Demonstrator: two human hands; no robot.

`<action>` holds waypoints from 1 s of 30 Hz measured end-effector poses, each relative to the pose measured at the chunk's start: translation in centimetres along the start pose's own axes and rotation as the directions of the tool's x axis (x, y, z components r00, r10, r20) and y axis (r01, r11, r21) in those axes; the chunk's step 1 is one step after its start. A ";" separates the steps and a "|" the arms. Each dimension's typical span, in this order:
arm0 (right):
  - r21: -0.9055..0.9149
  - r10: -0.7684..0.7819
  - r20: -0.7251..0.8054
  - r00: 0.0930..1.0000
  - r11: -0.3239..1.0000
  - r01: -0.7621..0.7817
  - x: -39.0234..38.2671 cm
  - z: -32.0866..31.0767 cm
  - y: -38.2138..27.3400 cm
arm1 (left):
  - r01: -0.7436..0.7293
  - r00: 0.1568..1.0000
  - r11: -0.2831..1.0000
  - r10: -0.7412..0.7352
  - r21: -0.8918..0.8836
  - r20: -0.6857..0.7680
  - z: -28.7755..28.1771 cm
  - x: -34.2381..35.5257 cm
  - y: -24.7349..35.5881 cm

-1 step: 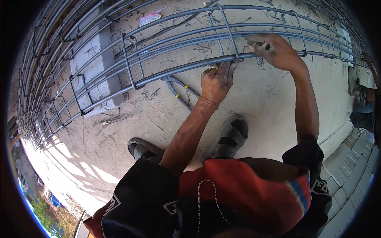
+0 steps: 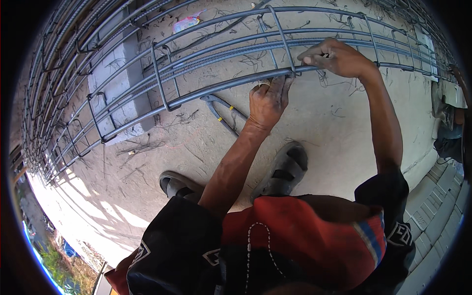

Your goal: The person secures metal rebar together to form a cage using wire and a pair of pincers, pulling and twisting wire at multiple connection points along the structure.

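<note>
Here, the left hand (image 2: 268,101) is clenched on the near bar of the rebar cage (image 2: 196,96), right where an upright stirrup (image 2: 281,37) crosses it; the right hand (image 2: 337,58) pinches the same bar just beside the crossing, fingertips closed, perhaps on thin wire, too small to tell; long-handled cutters (image 2: 223,112) lie untouched on the concrete floor (image 2: 339,132) under the cage's near edge.

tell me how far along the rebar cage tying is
Done: the long bars already sit inside several stirrups along the rebar cage. In hand: the left hand and right hand work at one stirrup's joint on the near bar. Left: cannot tell which joints are tied. Cutters lie on the ground.
</note>
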State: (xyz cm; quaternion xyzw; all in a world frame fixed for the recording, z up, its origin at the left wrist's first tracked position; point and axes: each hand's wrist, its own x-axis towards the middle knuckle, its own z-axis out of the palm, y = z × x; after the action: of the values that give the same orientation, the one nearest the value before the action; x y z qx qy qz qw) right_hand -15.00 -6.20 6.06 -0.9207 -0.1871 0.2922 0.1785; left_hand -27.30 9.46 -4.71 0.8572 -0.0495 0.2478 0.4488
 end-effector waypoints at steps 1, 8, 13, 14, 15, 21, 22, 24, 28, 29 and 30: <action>-0.074 0.059 0.133 0.989 0.996 -0.050 1.2 -0.1 -0.8 | -0.006 1.000 1.000 0.006 0.021 0.000 -0.7 0.0 -0.2; -0.530 -0.148 0.088 0.985 0.831 0.172 1.4 -0.3 -5.0 | 0.060 0.997 0.998 -0.062 0.032 0.054 -0.4 0.7 1.2; -0.460 -0.251 -0.076 0.965 0.868 0.190 -1.5 0.3 -5.9 | 0.076 0.995 0.997 -0.078 0.027 0.062 -1.0 0.6 1.2; -0.396 -0.394 -0.219 0.893 0.872 0.288 -2.4 0.7 -6.0 | 0.088 0.993 0.996 -0.090 0.031 0.082 -1.3 0.8 1.3; -0.397 -0.398 -0.223 0.890 0.871 0.290 -3.0 1.1 -6.4 | 0.099 0.990 0.994 -0.102 0.036 0.101 -1.7 1.0 1.5; -0.404 -0.380 -0.372 0.847 0.888 0.221 -7.0 6.8 -6.2 | 0.021 0.971 0.998 -0.008 -0.052 0.238 -4.4 2.8 3.4; -0.353 -0.357 -0.439 0.824 0.913 0.207 -7.5 7.5 -7.1 | 0.019 0.970 0.999 -0.008 -0.042 0.242 -5.7 4.1 4.1; -0.330 -0.333 -0.534 0.777 0.928 0.171 -7.8 8.5 -7.0 | 0.895 0.374 0.430 -0.584 -0.117 0.721 -7.2 7.3 5.8; -0.463 -0.322 -0.533 0.783 0.885 0.048 -8.1 11.2 -7.1 | 0.967 0.192 -0.026 -0.579 -0.254 0.792 -7.0 7.8 5.7; -0.453 -0.324 -0.542 0.776 0.890 0.055 -8.0 11.3 -7.2 | 0.968 0.194 -0.014 -0.588 -0.250 0.785 -7.4 7.7 5.1; -0.439 -0.322 -0.525 0.788 0.895 0.073 -8.1 11.4 -7.2 | 0.948 0.210 -0.106 -0.503 -0.301 0.838 -8.0 7.5 4.5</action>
State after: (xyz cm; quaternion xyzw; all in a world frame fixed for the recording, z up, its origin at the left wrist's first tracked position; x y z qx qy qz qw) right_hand -29.76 -1.05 4.30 -0.9563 -0.2755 -0.0704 0.0676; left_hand -25.12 14.17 5.94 0.4150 0.2448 -0.3345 0.8099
